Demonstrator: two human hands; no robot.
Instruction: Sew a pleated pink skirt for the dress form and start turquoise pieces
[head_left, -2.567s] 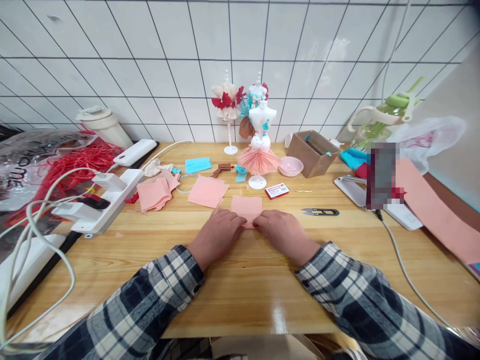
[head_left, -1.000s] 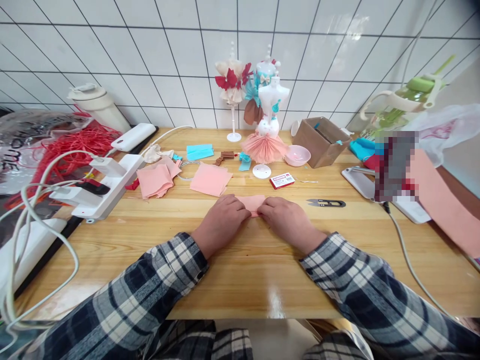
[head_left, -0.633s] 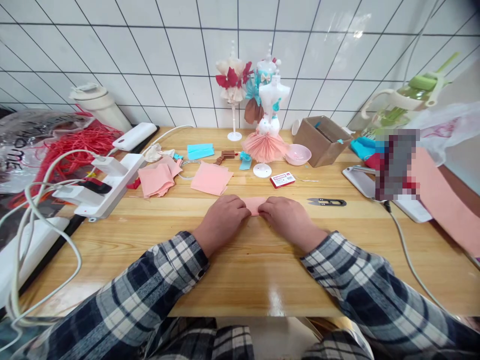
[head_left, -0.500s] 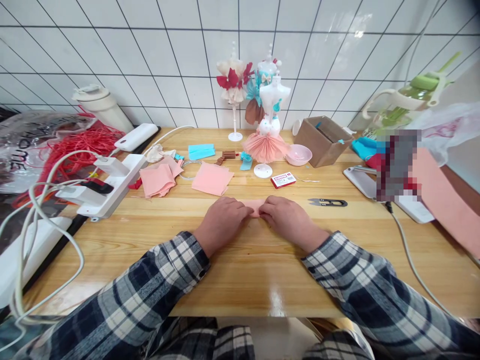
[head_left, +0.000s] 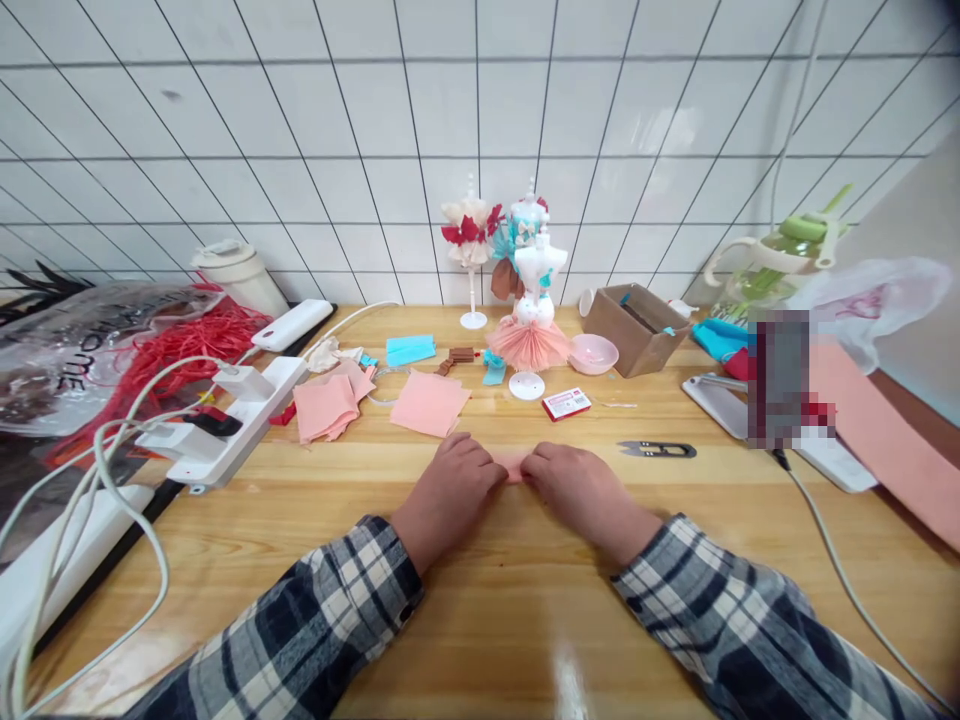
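Between my hands a small piece of pink crepe paper (head_left: pixel 514 467) lies folded low against the table, mostly covered by my fingers. My left hand (head_left: pixel 456 492) pinches its left end, and my right hand (head_left: pixel 581 492) pinches the right end. Beyond them rests a square pink sheet (head_left: pixel 430 402), with a loose stack of pink sheets (head_left: pixel 328 402) to its left. A small white dress form (head_left: pixel 538 270) wearing a pleated pink skirt (head_left: pixel 529 344) stands behind. To the right of my right hand lie black thread snips (head_left: pixel 657 450).
A red-and-white small box (head_left: pixel 567 404), a pink bowl (head_left: pixel 593 354) and a cardboard box (head_left: pixel 636 330) stand toward the back. A white power strip (head_left: pixel 236 420) with cables is at left. Pink paper strip (head_left: pixel 885 440) and a blurred phone-like object (head_left: pixel 780 375) are at right.
The camera has tilted up, so everything appears lower in the picture. Both hands stay on the pink paper, and the visible part between them looks narrower.
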